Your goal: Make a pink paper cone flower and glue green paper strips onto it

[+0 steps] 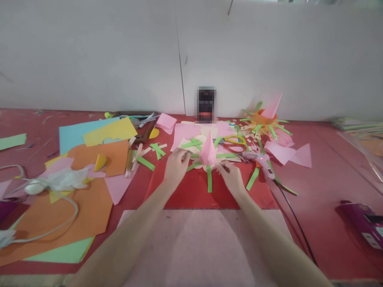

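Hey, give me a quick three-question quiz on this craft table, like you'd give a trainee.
1. True or false: the pink paper cone stands between the left hand and the right hand.
2. The sheet under both wrists is: A red, B blue, C yellow.
3. Which corded tool lies just to the right of the right hand?
Key: 1 true; 2 A; 3 the glue gun.

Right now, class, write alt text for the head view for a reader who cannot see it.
A person's left hand and right hand touch the base of a pink paper cone ringed by green strips, on a red sheet. Coloured paper, scissors and a glue gun lie around.
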### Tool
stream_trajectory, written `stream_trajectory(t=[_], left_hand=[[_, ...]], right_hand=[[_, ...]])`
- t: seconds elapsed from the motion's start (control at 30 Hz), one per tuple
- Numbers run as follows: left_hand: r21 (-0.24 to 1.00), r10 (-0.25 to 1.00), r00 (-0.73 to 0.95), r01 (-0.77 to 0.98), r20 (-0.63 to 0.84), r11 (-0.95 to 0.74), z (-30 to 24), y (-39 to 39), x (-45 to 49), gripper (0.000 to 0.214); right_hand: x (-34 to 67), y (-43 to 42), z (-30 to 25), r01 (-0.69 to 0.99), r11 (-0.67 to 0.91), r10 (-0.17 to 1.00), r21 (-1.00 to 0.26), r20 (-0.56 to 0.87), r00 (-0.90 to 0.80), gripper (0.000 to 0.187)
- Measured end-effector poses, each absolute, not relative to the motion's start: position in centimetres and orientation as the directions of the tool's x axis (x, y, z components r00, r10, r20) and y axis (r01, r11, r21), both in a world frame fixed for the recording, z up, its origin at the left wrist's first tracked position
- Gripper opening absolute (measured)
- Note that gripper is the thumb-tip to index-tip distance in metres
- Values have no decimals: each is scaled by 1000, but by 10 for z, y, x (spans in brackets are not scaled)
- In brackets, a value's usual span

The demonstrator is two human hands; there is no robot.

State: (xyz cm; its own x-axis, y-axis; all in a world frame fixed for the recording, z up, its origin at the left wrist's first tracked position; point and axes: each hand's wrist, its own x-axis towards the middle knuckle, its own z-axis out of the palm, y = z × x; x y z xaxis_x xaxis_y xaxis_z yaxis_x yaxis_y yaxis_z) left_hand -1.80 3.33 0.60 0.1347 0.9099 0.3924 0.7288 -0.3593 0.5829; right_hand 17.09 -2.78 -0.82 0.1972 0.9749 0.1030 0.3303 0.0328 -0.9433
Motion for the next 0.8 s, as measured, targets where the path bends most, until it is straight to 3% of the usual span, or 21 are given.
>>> stream_trajectory(t=[0.1,0.2,0.33,0.43,0.63,0.8], left_hand=[[536,922,80,794,379,-288,10,60,-19,17],[504,932,79,823,355,-262,10,83,-16,18],[450,960,74,872,272,-195,2,99,-11,20],[396,969,66,904,240,-160,-5,103,-7,19],[325,983,59,939,176,-115,-4,105,-4,21],[331,986,60,937,158,-110,0,105,-4,21]], right_hand=[[172,-28,-8,249,-9,969,-969,53,241,28],[175,-29,-5,56,-40,973,-998,-27,227,31],[183,-33,5,-304,-19,998,-952,-37,54,35],[188,-37,12,-479,-41,995,-877,9,-102,40],[190,-43,8,-587,-57,975,-808,81,-207,63],[192,-45,0,-560,-114,982,-820,-8,-189,72]])
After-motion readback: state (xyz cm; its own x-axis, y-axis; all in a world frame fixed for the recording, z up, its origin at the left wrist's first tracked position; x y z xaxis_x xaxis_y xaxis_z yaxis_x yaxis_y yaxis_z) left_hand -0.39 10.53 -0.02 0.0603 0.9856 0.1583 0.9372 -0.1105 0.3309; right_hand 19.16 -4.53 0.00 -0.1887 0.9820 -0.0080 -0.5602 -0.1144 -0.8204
